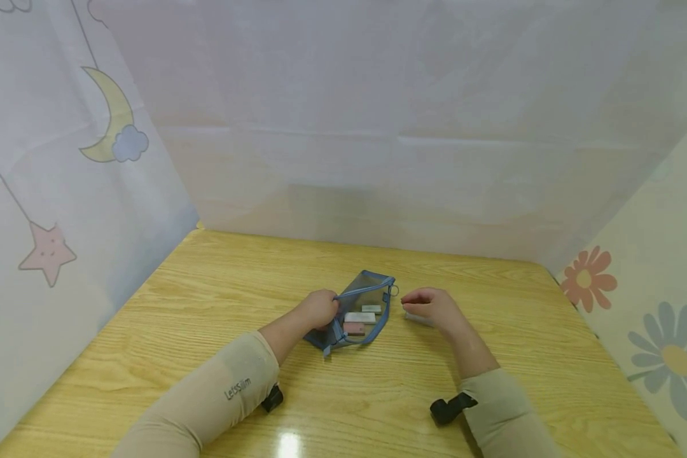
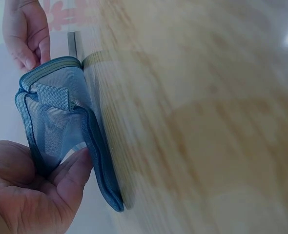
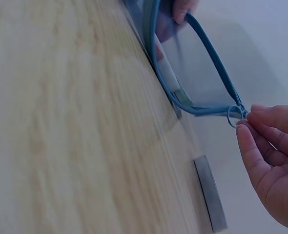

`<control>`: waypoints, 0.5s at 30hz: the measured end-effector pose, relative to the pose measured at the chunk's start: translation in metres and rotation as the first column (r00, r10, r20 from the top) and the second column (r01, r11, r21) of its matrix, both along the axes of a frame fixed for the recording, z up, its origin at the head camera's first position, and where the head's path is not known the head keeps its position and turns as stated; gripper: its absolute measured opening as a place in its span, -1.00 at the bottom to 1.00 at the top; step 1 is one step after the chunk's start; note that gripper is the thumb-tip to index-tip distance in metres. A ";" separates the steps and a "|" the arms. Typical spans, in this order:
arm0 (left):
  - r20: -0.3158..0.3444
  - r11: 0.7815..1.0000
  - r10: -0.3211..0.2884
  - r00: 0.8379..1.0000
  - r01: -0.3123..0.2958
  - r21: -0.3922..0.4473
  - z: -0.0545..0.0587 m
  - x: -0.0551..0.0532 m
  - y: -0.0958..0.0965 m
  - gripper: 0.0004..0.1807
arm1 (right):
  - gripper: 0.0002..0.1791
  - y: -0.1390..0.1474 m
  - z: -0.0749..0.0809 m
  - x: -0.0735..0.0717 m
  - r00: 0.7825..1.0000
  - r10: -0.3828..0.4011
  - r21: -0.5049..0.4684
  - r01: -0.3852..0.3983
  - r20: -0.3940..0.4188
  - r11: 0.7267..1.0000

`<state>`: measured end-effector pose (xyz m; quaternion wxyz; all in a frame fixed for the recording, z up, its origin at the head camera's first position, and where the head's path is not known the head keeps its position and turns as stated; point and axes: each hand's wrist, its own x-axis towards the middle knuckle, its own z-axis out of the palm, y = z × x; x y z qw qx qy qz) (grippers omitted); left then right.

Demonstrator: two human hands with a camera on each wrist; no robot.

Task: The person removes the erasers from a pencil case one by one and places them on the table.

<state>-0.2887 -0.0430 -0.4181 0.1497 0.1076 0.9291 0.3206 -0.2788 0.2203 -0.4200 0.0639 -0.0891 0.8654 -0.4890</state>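
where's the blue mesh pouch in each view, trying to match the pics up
head: blue mesh pouch just below centre
left wrist: left of centre, around mid-height
right wrist: upper middle, cut off by the top edge
shared landmark: the left hand holding it, at lower left in left wrist, top edge in right wrist

Head view: worn high, facing forward and down; farthest and widest of three, taking in the table point(image 1: 235, 273), pouch point(image 1: 369, 296), left hand point(image 1: 320, 308), right hand point(image 1: 435, 310) and printed backdrop point(image 1: 378, 127). Left wrist view: low, close, turned sideways, table at frame right; looks past the left hand and pouch towards the right hand. Right wrist view: low, close, sideways, table at frame left; right hand near, left hand at top edge. Common to all: pouch, table, both hands.
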 end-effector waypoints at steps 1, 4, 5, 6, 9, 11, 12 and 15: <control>0.001 1.000 0.001 1.000 -0.001 0.006 0.000 0.000 0.000 -0.73 | -0.66 -0.002 -0.001 0.000 1.000 0.008 -0.003 -0.008 -0.001 1.000; 0.005 1.000 0.005 1.000 -0.005 0.018 -0.001 0.000 0.000 -0.73 | -0.70 -0.011 -0.002 0.001 1.000 0.017 -0.006 -0.017 0.004 1.000; 0.005 1.000 0.006 1.000 -0.006 0.018 -0.001 0.000 0.000 -0.73 | -0.71 -0.013 -0.002 0.001 1.000 0.024 -0.009 -0.024 0.007 1.000; 0.005 1.000 0.006 1.000 -0.006 0.017 -0.001 0.000 0.000 -0.73 | -0.72 -0.016 -0.003 0.002 1.000 0.028 -0.014 -0.027 0.008 1.000; 0.009 1.000 0.012 1.000 -0.012 0.025 -0.001 0.000 0.000 -0.73 | -0.76 -0.024 -0.004 0.003 0.999 0.053 -0.030 -0.053 0.008 0.998; 0.011 0.999 0.015 1.000 -0.015 0.028 -0.001 -0.001 0.000 -0.73 | -0.76 -0.029 -0.005 0.004 0.997 0.070 -0.051 -0.069 0.013 0.996; 0.012 0.999 0.017 1.000 -0.017 0.031 -0.001 -0.001 0.000 -0.73 | -0.77 -0.031 -0.006 0.005 0.997 0.071 -0.059 -0.071 0.015 0.996; 0.017 0.999 0.021 1.000 -0.022 0.039 -0.001 0.000 0.000 -0.73 | -0.78 -0.036 -0.008 0.006 0.996 0.082 -0.062 -0.080 0.027 0.995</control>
